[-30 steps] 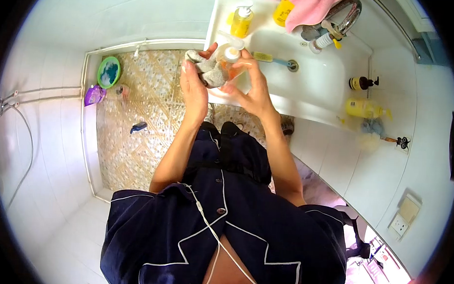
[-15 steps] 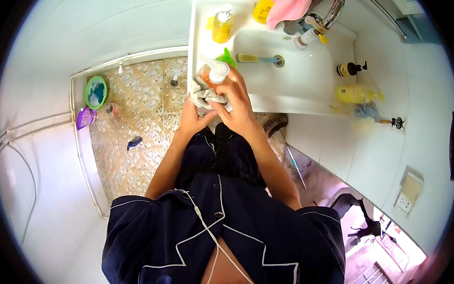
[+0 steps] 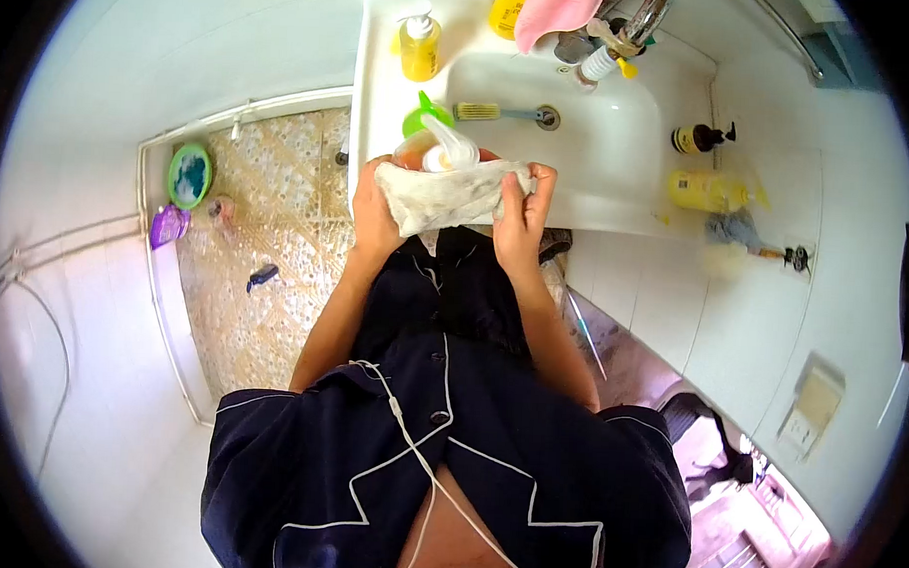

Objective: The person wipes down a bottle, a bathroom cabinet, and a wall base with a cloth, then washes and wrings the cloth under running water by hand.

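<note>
A greyish-white cloth [image 3: 447, 199] is stretched between my two hands in front of the sink. My left hand [image 3: 374, 216] grips its left end, with the fingers partly hidden behind it. My right hand [image 3: 522, 211] pinches the right end, thumb on the near face. Just behind the cloth is a pump bottle [image 3: 409, 157] with a white pump head and orange-tinted clear body. Its lower part is covered, so I cannot tell whether it is held or standing on the rim. Beyond it sits a bright green object [image 3: 425, 113].
In the white sink [image 3: 629, 150] lies a brush [image 3: 481, 112] by the drain. A yellow pump bottle [image 3: 420, 47] stands on the left ledge. A pink cloth [image 3: 559, 15] hangs near the faucet [image 3: 644, 20]. A dark pump bottle [image 3: 695, 139] and a yellow bottle [image 3: 708, 190] are at the right.
The bunched cloth is now spread out wide in front of the pump bottle. My right hand has moved right, away from the bottle, taking the cloth's end. The view has shifted slightly.
</note>
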A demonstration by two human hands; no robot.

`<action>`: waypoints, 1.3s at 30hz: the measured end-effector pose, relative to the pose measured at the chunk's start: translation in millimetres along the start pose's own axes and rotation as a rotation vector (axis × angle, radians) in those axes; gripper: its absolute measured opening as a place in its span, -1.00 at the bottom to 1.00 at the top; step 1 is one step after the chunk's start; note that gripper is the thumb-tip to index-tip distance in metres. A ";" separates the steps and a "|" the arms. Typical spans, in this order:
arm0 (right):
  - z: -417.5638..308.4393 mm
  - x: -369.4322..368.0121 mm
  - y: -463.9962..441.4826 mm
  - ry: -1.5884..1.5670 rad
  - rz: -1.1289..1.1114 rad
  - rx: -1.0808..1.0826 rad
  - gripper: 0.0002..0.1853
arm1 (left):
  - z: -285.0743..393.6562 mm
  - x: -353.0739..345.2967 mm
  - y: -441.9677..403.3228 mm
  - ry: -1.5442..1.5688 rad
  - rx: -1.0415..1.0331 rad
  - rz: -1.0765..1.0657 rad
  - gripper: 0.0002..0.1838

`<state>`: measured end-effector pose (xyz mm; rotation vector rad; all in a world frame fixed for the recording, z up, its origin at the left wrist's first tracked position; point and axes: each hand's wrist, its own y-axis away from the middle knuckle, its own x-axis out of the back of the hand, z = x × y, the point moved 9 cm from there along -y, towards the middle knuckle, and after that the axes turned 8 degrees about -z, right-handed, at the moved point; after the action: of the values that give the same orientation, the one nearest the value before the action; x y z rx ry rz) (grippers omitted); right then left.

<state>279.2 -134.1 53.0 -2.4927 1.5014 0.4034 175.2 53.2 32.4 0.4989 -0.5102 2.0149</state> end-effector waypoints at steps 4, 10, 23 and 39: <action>17.3 81.1 -16.9 0.004 0.163 -0.167 -0.76 | 62.0 -2.1 -4.4 -0.258 -0.084 0.069 -0.20; 23.4 196.3 -26.5 -0.273 0.299 -0.462 -0.68 | 124.1 -42.0 -15.9 -0.362 -0.068 -0.046 -0.22; -39.8 229.9 -42.8 0.384 0.106 -0.119 -0.74 | 100.9 -195.6 -70.8 -0.596 -0.136 -0.583 -0.35; 1.8 147.3 -45.1 1.119 -0.500 0.249 -0.48 | 82.4 -176.7 -45.7 -0.542 -0.228 -0.425 -0.24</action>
<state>384.6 -235.1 3.6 -2.8079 0.9240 -1.3473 306.8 -96.4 12.1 0.9319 -0.8679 1.3858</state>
